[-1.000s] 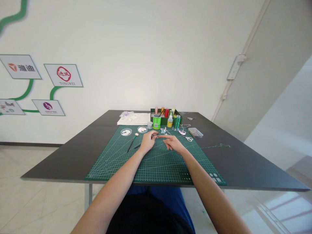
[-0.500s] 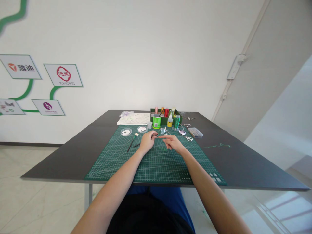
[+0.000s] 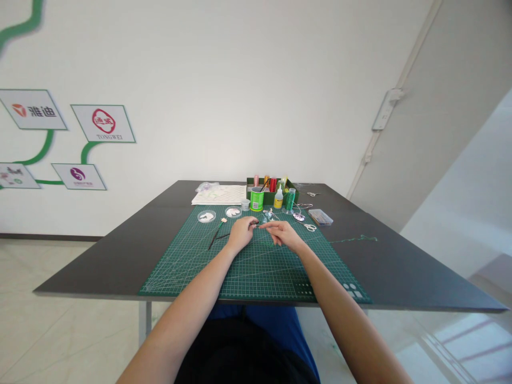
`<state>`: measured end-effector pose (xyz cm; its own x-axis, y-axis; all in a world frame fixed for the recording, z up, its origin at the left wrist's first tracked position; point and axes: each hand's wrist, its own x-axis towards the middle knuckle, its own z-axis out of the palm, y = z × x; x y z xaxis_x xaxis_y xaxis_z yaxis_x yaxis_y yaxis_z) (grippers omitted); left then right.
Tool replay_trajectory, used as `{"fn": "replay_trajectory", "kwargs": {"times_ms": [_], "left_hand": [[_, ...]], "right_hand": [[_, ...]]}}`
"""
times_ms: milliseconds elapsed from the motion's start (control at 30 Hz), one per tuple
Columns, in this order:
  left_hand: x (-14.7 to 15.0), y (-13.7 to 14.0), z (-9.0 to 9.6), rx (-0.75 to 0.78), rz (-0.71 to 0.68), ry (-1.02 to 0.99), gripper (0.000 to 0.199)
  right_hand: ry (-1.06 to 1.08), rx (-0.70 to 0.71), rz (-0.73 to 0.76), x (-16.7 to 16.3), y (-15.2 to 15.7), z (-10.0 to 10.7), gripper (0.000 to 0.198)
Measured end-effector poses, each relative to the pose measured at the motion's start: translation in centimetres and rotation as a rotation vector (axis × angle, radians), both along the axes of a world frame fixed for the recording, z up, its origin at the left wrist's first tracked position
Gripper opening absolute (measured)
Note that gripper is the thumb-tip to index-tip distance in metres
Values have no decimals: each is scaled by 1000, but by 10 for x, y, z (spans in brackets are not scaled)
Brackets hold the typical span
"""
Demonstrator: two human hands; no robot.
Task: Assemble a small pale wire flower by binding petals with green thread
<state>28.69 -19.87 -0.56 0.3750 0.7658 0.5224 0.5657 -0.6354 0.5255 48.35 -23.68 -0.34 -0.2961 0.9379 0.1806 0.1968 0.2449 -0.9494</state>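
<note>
Two hands, which I watch remotely, meet over one green cutting mat; the clock face is centred between them, twelve o'clock towards the wall. The left hand is pinched narrowly on one slim black rod, whose tail emerges at nine o'clock. The right hand has one index finger extended towards the left fingertips, the others curled; I cannot tell whether it grips anything or touches the rod. Two shallow round dishes, left and right, sit at ten o'clock, each with white contents; one stem with a pale tip lies at nine. At twelve stands one green can; at one, one glue bottle; at two, one green thread spool. I count two pairs of scissors, white-handled at three and farther at two, plus one clear plastic case at three.
</note>
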Motion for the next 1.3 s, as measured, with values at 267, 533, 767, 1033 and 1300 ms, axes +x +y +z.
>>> {"fn": "replay_trajectory", "kwargs": {"times_ms": [267, 533, 767, 1033, 1300], "left_hand": [[1, -1, -1, 3, -60, 89, 24], [2, 1, -4, 8, -145, 108, 24], [2, -1, -2, 5, -179, 151, 24], [2, -4, 1, -20, -237, 208, 25], [3, -5, 2, -18, -309, 184, 21]], "right_hand": [[55, 56, -62, 0, -2, 2, 40], [136, 107, -120, 1, -3, 5, 36], [221, 152, -123, 5, 1, 2, 35], [248, 159, -146, 4, -2, 5, 37], [238, 143, -180, 3, 0, 5, 43]]}}
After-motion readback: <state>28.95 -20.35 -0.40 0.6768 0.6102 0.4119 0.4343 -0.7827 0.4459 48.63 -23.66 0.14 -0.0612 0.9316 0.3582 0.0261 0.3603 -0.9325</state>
